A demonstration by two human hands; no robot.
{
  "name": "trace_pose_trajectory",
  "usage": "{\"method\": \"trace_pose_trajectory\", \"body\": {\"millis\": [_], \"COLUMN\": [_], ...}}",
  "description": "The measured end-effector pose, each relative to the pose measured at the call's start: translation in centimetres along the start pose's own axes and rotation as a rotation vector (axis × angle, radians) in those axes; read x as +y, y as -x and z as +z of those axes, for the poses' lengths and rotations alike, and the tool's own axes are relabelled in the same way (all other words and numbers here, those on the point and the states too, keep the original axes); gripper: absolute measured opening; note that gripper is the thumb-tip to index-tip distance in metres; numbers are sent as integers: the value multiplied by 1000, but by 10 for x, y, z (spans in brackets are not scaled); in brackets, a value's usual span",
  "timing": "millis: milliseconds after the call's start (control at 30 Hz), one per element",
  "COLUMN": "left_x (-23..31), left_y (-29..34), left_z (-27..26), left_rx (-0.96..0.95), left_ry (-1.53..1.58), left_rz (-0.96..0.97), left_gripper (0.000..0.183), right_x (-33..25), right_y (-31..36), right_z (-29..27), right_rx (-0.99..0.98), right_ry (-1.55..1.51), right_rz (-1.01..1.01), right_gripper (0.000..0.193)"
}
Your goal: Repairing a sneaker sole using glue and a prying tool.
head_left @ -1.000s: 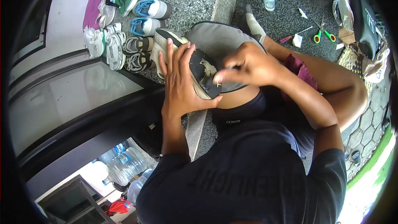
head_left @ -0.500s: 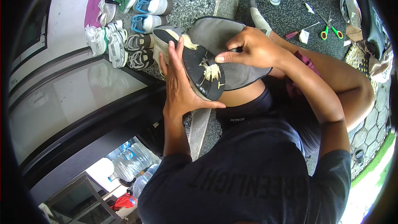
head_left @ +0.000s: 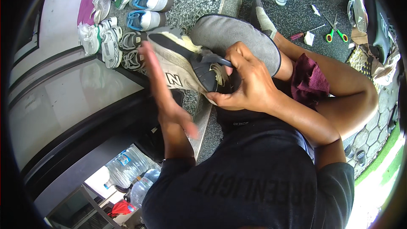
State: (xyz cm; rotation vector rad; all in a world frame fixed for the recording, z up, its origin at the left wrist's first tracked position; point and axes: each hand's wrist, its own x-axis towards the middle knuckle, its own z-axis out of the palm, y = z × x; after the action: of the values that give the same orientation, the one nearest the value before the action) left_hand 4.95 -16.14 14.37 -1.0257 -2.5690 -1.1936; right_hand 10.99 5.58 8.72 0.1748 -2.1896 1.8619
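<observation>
Right hand [head_left: 255, 84] gripping near end of worn shoe [head_left: 169, 61] beside gray pad [head_left: 229, 32]; dark strip [head_left: 219, 60] at its fingers, can't tell from here if tool. Left hand [head_left: 163, 92] spread open by shoe.

I get bright daylight over the speckled floor [head_left: 292, 12], and past the outer edge of the paving [head_left: 373, 123] the glare beyond the grass [head_left: 381, 160] burns out to white. The black shirt [head_left: 250, 174] swallows most detail on my feed, while the glossy panel [head_left: 72, 97] carries a pale sheen. Motion smears the left hand [head_left: 166, 101], the shoe [head_left: 169, 61] reads fairly crisp, and straight lines bow toward my black fisheye rim.
</observation>
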Motion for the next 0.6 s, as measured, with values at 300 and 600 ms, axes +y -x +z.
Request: {"method": "trace_pose_trajectory", "body": {"millis": [300,600], "left_x": [-14,11], "left_y": [-55,-67], "left_z": [11,33], "left_rx": [-3,71], "left_ry": [-549,-626], "left_rz": [-310,-174], "left_gripper": [80,80], "right_x": [33,-1], "right_y": [3,-32], "right_z": [-16,-48], "right_rx": [-185,-422], "right_ry": [-127,6], "right_rz": [181,-70], "right_gripper": [48,49]}}
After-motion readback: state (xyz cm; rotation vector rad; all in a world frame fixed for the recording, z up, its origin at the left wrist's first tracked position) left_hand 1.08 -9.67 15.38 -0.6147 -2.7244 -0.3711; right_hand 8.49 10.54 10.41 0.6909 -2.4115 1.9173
